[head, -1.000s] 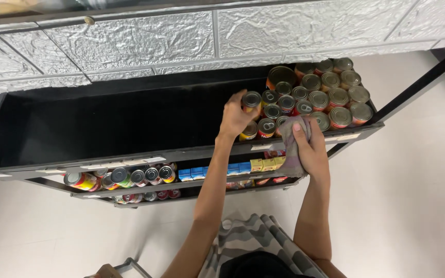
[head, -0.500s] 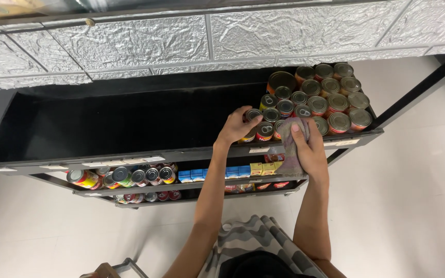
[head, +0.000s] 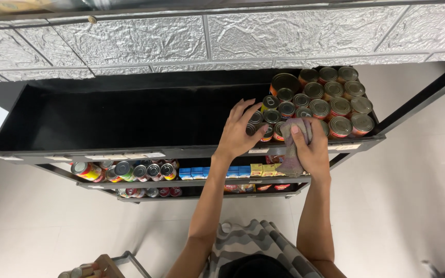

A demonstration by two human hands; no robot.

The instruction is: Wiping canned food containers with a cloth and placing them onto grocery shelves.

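Head view, looking straight down over a black metal shelving rack (head: 130, 153) that stands against a wall of silver textured panels (head: 145, 38). Your 2 bare arms reach up from the bottom of the picture to the top shelf.

Your left hand (head: 240, 131) rests with fingers spread over the left edge of a cluster of tin cans (head: 325, 98); its fingertips touch the lids of the nearest small cans, and it is not closed around any of them. Your right hand (head: 312, 144) is clenched around a crumpled grey cloth (head: 293, 149), pressing it against the front row of cans at the shelf's front lip. A fold of the cloth hangs down past the lip.

The cans stand upright and packed close together in the right end of the top shelf, silver lids facing up, a larger can at the back left of the group. The rest of that shelf, to the left, is bare black surface.

On the lower shelf you can see more cans lying on their sides (head: 124, 171) at the left, then small blue boxes (head: 212, 172) and yellow packets (head: 263, 169) just under your hands. The floor (head: 413, 206) is pale. A grey striped garment (head: 253, 244) shows at the bottom.
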